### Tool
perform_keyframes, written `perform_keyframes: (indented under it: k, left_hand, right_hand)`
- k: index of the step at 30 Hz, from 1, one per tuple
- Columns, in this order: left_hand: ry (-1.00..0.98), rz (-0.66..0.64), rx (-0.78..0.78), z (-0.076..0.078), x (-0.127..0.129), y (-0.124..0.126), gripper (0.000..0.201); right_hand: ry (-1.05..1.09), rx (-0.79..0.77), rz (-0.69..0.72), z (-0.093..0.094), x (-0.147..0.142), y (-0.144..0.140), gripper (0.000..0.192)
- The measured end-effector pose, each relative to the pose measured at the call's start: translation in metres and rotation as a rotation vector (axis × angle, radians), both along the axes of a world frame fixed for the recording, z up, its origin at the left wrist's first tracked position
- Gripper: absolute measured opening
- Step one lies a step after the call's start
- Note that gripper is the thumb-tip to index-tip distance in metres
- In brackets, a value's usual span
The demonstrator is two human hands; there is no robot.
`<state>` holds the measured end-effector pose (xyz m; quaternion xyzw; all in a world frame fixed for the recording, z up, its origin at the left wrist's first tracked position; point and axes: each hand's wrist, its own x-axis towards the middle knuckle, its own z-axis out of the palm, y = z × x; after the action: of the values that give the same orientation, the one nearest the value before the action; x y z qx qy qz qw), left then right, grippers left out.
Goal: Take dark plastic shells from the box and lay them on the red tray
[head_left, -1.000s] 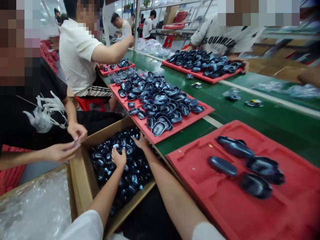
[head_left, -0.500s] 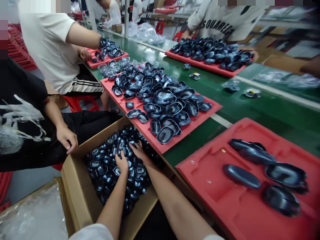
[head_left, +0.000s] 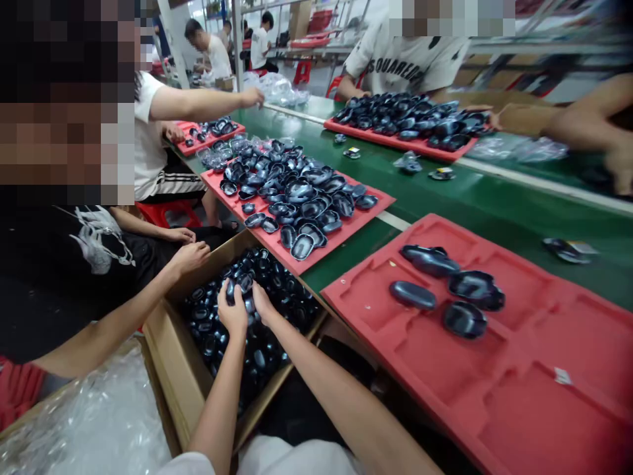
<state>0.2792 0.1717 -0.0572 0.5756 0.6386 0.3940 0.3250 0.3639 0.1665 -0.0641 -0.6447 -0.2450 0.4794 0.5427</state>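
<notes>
While both of my hands sit close together over the cardboard box [head_left: 171, 369], I see the left hand [head_left: 233, 311] curled around a dark shell [head_left: 230, 290], and the right hand [head_left: 260, 305] half-closed among the dark shells [head_left: 267, 330] heaped inside; whether it grips one I cannot tell. Another person's hand [head_left: 190, 256] rests at the box's far rim.

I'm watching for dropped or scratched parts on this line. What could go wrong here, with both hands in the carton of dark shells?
1. The left hand and right hand grip several glossy shells together; one might slip out.
2. The cardboard box is piled loosely, so shells may rub and scuff.
3. A co-worker's hand rests at the box edge and could collide.
</notes>
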Motion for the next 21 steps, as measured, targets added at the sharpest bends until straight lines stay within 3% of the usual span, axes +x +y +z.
perform_keyframes:
  k: [6, 12, 17, 21]
  left_hand:
    - [-0.172, -0.072, 0.216, 0.084, -0.003, -0.022, 0.044]
    - [-0.299, -0.171, 0.350, 0.181, 0.020, -0.044, 0.045]
    - [-0.467, -0.380, 0.420, 0.240, 0.085, -0.075, 0.040]
    - [-0.675, -0.632, 0.336, 0.257, 0.165, -0.131, 0.035]
  right_hand:
    - [0.014, 0.189, -0.172, 0.072, -0.004, -0.025, 0.052]
    - [-0.117, 0.388, -0.267, 0.165, 0.018, -0.052, 0.049]
    - [-0.275, 0.380, -0.477, 0.239, 0.080, -0.097, 0.046]
    - [-0.493, 0.296, -0.735, 0.272, 0.147, -0.173, 0.054]
